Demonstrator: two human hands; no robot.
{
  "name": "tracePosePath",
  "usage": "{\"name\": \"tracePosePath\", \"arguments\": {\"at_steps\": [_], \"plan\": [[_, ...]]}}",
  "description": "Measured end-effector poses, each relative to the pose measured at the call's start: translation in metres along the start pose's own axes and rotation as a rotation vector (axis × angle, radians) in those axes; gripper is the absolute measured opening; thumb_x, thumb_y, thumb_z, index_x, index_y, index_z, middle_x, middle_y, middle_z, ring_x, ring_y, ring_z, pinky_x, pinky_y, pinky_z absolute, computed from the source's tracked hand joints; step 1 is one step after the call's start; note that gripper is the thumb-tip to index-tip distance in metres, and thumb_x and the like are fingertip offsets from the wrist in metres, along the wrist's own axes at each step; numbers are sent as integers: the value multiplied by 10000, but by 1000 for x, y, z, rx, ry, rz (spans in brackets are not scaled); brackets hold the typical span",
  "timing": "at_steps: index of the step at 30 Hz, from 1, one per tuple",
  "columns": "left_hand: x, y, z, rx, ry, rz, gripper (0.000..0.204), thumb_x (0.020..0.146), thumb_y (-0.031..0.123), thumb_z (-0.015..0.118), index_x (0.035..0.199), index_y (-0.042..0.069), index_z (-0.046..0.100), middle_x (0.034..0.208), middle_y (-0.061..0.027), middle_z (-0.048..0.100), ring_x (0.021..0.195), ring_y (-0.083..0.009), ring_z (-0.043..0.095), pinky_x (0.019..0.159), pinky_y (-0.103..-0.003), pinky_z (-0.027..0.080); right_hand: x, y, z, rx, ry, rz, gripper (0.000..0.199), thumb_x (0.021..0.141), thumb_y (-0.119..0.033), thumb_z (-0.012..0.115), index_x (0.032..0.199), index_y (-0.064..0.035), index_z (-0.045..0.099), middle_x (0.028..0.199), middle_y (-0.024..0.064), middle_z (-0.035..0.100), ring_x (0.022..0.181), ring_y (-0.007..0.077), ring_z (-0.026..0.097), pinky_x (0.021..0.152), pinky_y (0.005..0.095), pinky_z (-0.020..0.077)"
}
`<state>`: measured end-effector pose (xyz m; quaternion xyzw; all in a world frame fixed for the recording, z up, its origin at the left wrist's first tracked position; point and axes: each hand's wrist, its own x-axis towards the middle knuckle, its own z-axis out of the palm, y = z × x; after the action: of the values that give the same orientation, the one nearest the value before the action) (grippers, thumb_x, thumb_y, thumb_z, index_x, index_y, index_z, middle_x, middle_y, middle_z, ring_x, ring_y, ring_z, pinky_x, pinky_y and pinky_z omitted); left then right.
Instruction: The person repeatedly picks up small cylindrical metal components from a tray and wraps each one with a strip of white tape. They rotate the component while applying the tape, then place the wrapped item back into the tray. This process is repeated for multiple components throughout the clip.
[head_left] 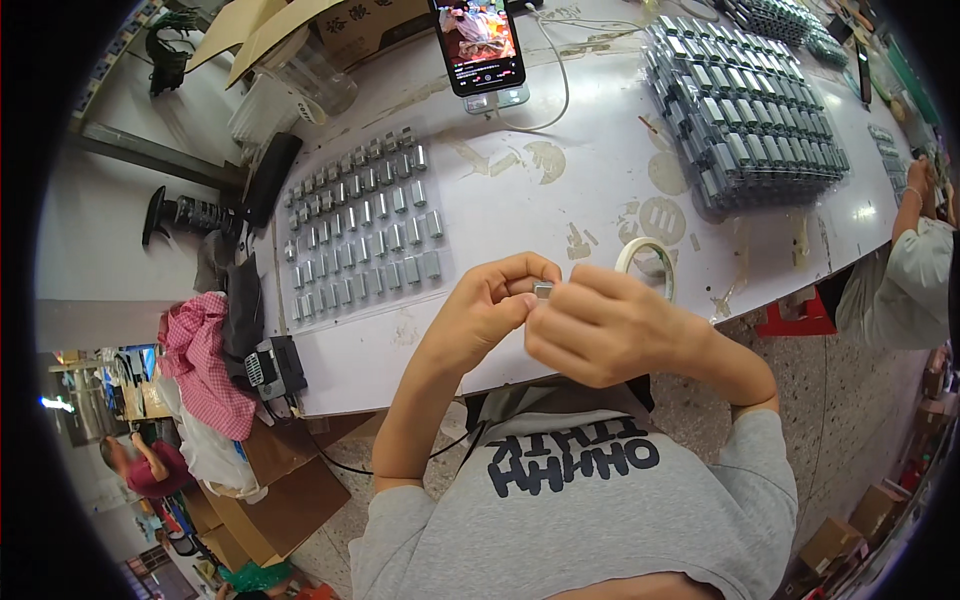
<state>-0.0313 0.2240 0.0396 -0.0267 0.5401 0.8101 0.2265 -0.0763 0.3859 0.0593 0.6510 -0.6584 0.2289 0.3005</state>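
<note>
Beneath and ahead of your hands stretches a white bench, its top blotched with tan marks and catching a patch of glare far to the right. On your hands' right, past the bench's edge, you have a speckled, terrazzo-like floor with a red stool; cardboard boxes sit farther behind on that side. Well left of your hands, a bright white light glows near a wood-topped table.
</note>
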Motion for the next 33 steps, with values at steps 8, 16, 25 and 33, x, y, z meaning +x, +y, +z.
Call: {"name": "tracePosePath", "arguments": {"at_steps": [8,16,25,33], "plan": [[8,28,-13,278,215,234,235,891,145,420,1052,-11,492,812,-64,595,584,-34,449,539,-156,373,-3,4,5,469,249,191,168,600,-78,620,738,-45,531,620,24,474,493,158,429,463,267,355],[-45,19,-90,585,778,385,294,872,112,458,1124,-24,388,928,-100,614,695,-77,505,649,-206,416,-12,1,1,559,438,491,68,763,-27,562,775,21,516,609,73,499,506,150,415,453,261,319],[-90,27,-84,498,932,573,220,864,84,477,1052,-28,458,955,-142,604,810,-114,557,738,-227,443,1,16,20,705,540,618,122,816,-73,505,770,38,485,638,84,474,562,130,391,499,242,297],[-102,23,-104,687,1028,488,190,828,47,526,1000,-33,521,928,-119,601,830,-121,568,753,-223,440,-2,21,27,698,572,824,128,846,-89,457,768,9,487,621,29,411,548,71,321,484,190,228]]}}
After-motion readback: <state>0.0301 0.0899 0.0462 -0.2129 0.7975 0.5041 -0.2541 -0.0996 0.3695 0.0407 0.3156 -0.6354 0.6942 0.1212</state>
